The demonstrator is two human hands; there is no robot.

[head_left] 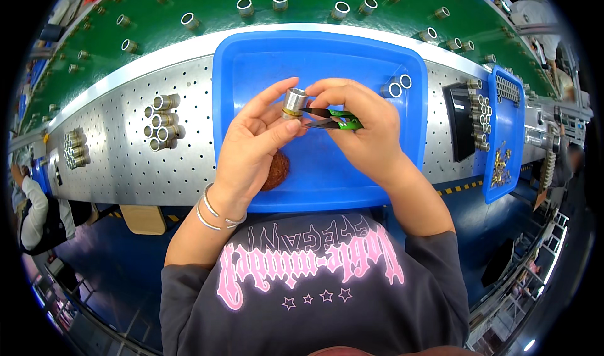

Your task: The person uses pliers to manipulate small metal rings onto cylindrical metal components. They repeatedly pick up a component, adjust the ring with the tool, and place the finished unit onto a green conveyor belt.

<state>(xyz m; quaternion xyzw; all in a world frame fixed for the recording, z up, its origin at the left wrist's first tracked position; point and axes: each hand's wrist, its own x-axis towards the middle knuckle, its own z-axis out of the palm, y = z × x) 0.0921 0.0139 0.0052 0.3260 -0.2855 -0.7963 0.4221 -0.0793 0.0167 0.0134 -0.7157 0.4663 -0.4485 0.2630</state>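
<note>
Over the blue tray [327,195], my left hand [255,133] grips a short metal sleeve [296,99] between thumb and fingers. The sleeve is silvery, open at the top, with a yellowish lower rim. My right hand [365,123] is closed around small snips [340,118] with green handles and two dark blades. Those blades are apart, their tips close to the sleeve's lower rim; contact cannot be made out. Below my left hand, a brown ball of wiry scouring material [275,171] lies in the tray, partly hidden. Two more sleeves [394,90] stand at the tray's right side.
Left on the perforated metal bench [119,167] are two clusters of sleeves [165,118]. Beyond the tray runs a green surface [308,16] dotted with sleeves. To the right stand a black box [459,122] and a blue tray of small brass-coloured parts [501,167].
</note>
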